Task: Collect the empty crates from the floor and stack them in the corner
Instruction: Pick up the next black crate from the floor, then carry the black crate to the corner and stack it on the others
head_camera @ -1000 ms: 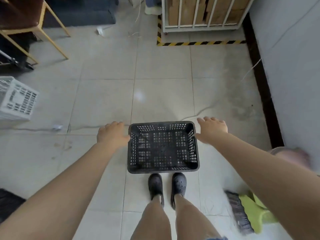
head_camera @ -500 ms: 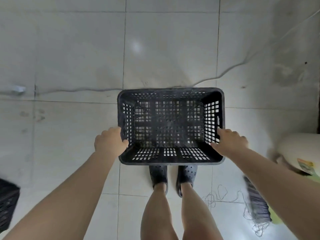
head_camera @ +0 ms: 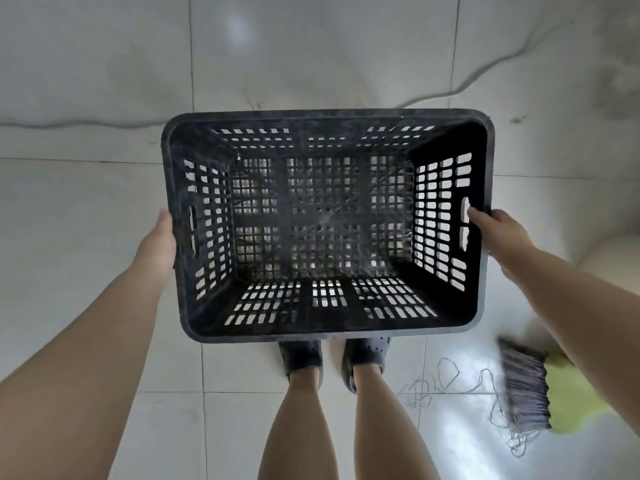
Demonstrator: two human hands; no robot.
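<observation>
An empty black perforated plastic crate point(head_camera: 325, 330) fills the middle of the head view, held up level above the tiled floor with its open top toward me. My left hand point(head_camera: 157, 242) grips its left short side by the handle slot, fingers hidden behind the wall. My right hand point(head_camera: 498, 233) holds the right short side, with fingers hooked into that handle slot. My feet in dark clogs show just below the crate's near rim.
A brush with grey bristles and a lime-green body point(head_camera: 526, 386) lies on the floor at lower right beside a tangle of thin cord point(head_camera: 446, 379). A pale rounded object point(head_camera: 613, 251) sits at the right edge. Light grey tiles surround me.
My hands went from reaching beside the crate on the floor to gripping both its short sides. The crate has risen off the floor toward me and looks much larger.
</observation>
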